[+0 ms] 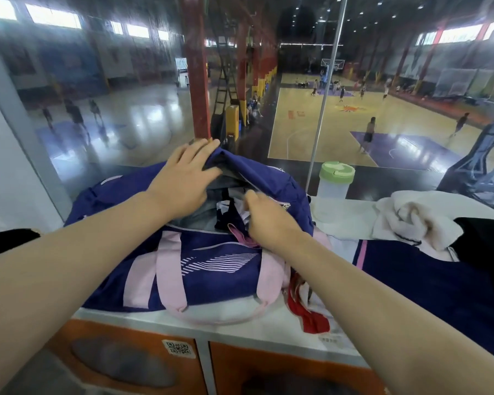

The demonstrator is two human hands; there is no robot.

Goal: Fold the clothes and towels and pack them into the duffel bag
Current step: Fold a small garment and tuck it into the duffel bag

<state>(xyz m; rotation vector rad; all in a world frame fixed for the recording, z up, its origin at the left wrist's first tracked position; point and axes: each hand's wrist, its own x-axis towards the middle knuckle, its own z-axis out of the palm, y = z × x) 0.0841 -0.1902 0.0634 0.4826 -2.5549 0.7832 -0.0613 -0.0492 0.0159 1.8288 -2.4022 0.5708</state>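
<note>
**Bag held open, garment going in: where it could snag**

The navy duffel bag with pink straps sits on the white worktop, its top zipper open. The left hand holds the far flap of the opening up and back, fingers curled over the raised navy fabric and thumb under it. The right hand is at the near right end of the opening, fingers bunched and pinching a dark-and-white garment that lies partly inside the bag; just how much of it is gripped is hidden by the hand itself.

To the right of the bag, more laundry waits on the worktop: a crumpled white towel, a flat navy garment with a pink stripe, and a red-and-white piece tucked under the bag's near corner and hanging toward the edge. A translucent bottle with a green lid stands just behind the bag's right end.

Judging from this, packing is well short of done. Several risks stand out. If the left hand lets the flap drop, it would close over the opening and the garment would bunch against the zipper instead of lying flat. Pushing the garment down by a pinch alone could undo its fold. The red-and-white piece may slide off the front edge if the bag shifts. A wide sweep of the right arm toward the towel could knock the bottle over.
</note>
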